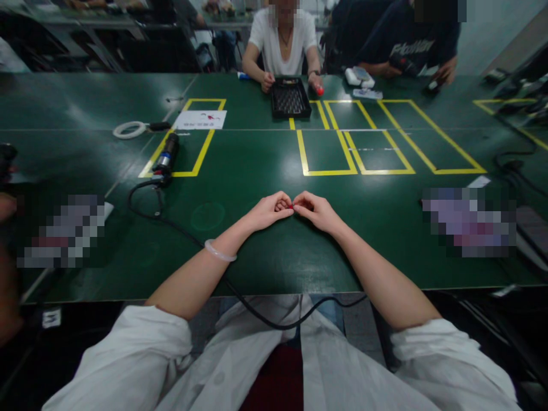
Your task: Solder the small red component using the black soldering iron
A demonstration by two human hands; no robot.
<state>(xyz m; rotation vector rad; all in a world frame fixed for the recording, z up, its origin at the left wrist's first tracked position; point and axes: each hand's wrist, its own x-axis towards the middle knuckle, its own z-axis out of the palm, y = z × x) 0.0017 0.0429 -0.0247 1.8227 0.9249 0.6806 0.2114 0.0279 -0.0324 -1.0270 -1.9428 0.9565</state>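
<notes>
My left hand [270,210] and my right hand [314,209] meet fingertip to fingertip low over the green table [257,171], near its front edge. Both are curled into a pinch on a tiny red piece [291,206] held between them; only a speck of it shows. A pale bangle [220,252] sits on my left wrist.
A black electric screwdriver [166,155] lies at the left with its cable [180,228] running under my left arm and off the table. Across the table a person works at a black tray [290,100]. Yellow taped rectangles [368,148] mark the surface. A white coil [128,130] and paper [200,119] lie far left.
</notes>
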